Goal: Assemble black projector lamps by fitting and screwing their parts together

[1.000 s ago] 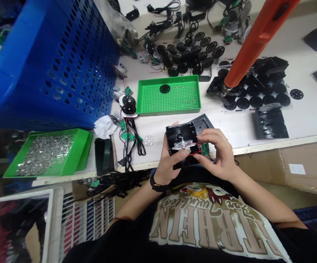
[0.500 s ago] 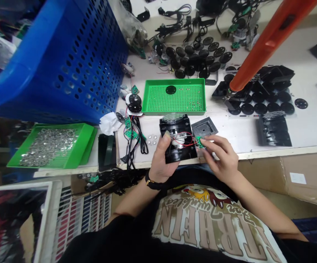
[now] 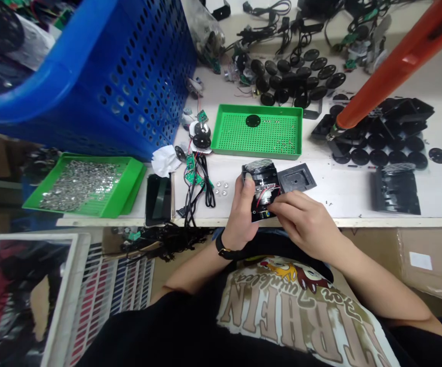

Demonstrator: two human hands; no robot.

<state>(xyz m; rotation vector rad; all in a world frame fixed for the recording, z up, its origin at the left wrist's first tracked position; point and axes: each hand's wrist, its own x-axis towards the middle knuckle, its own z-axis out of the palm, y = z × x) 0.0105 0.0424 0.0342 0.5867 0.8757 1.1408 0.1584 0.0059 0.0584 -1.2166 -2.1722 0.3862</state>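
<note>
My left hand grips a black square plastic housing with red wires inside, held at the table's near edge. My right hand is curled over the housing's lower right corner, fingertips pinched on a small green circuit board there that is mostly hidden. A black square cover plate lies on the table just right of the housing. Three small clear round parts sit to its left.
A green perforated tray with screws and one black disc lies behind the housing. A large blue basket stands at left, above a green tray of metal bits. Black discs, black cables, a phone and an orange tool surround them.
The housing was tipped and turned over between my hands. My right hand moved from beside it onto its lower corner. The view shifted, so the table sits further right.
</note>
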